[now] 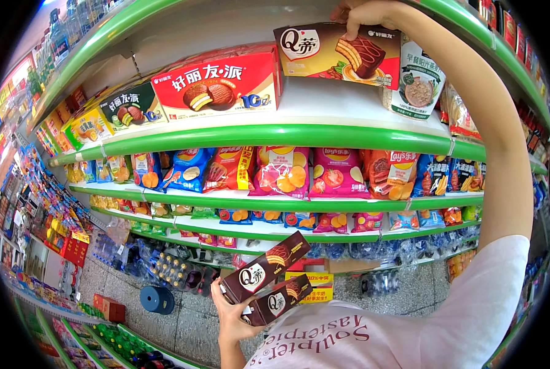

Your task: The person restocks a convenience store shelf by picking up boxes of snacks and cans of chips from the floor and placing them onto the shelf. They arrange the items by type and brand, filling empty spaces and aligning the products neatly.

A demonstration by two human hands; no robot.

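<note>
My left hand [231,315] is low in front of my body, wrapped round the ends of two narrow dark-brown cake boxes. The upper box [266,265] and the lower box [281,299] lie tilted, one above the other. Up at the top shelf, my right hand [364,13] grips the upper edge of a wide brown-and-gold cake box [324,61], its thumb on the printed front and its other fingers partly hidden behind. That box sits slightly tilted between a large red pie box [216,83] and a white-and-green cereal bag [414,83].
A green-edged top shelf [275,136] curves across, with smaller snack boxes [130,104] at its left. Beneath are several shelves of chip bags [281,172] and bottles. A blue round stool [157,299] and packs of bottled drinks [175,272] stand on the tiled floor.
</note>
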